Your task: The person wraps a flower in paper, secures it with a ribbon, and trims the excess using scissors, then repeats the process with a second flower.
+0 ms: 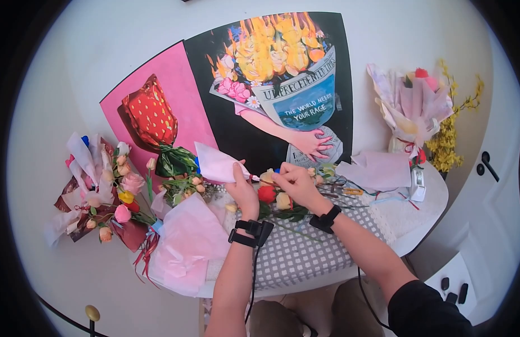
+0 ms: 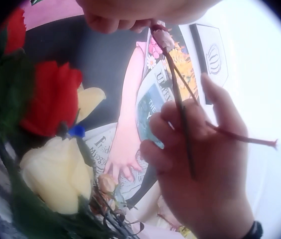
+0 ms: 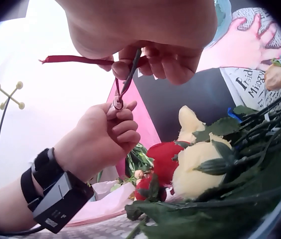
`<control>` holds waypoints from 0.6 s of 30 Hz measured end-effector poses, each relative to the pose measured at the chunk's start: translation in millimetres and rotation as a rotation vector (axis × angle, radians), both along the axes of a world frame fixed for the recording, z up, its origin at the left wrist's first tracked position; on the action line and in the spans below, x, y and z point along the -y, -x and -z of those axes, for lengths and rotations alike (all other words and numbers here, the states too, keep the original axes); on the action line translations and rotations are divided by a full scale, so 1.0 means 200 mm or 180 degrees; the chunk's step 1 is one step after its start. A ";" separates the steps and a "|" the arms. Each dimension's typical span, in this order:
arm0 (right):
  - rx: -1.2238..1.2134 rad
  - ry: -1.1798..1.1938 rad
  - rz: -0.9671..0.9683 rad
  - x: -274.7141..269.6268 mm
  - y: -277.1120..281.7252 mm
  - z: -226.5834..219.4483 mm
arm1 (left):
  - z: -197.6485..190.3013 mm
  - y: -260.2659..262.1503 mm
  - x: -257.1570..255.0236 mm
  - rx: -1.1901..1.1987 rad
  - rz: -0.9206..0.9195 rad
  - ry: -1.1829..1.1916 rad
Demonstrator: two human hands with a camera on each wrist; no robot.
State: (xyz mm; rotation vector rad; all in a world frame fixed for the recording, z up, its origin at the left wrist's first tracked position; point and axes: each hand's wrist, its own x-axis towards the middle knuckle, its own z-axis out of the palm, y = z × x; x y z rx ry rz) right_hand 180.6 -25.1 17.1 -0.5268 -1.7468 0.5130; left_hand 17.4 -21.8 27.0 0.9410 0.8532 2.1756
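My left hand (image 1: pixel 241 188) holds a pale pink paper wrap (image 1: pixel 212 162) by its gathered lower end, the wide end pointing up and left. A dark red ribbon (image 2: pixel 242 139) is wound round that gathered end, beside a dark green stem (image 2: pixel 185 134) sticking out of it. With curled fingers my right hand (image 1: pixel 296 182) pinches the ribbon, whose loose tail (image 3: pixel 73 59) sticks out past the fingers in the right wrist view. Below the hands lie a red rose (image 1: pixel 267 194) and a cream rose (image 3: pixel 200 169) with green leaves. What the wrap contains is hidden.
Pink paper sheets lie at left (image 1: pixel 187 241) and right (image 1: pixel 381 169) on the table. A white tape dispenser (image 1: pixel 418 185) stands at the right edge. Wrapped bouquets lean at left (image 1: pixel 94 191) and right (image 1: pixel 412 109). Behind stand painted boards (image 1: pixel 226 112). A checked cloth (image 1: pixel 310 253) lies in front.
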 end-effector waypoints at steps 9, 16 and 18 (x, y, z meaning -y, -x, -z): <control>-0.0144 0.1915 -0.0749 0.01 -0.04 -0.03 | 0.00 0.04 0.01 -0.0247 -0.0202 -0.0173; -0.1233 0.2157 -0.2079 -0.01 -0.02 -0.03 | 0.04 -0.02 -0.01 -0.0787 0.0208 -0.0091; -0.0580 0.1649 -0.1330 -0.02 -0.02 -0.03 | 0.02 -0.02 0.00 -0.0849 0.0175 -0.0090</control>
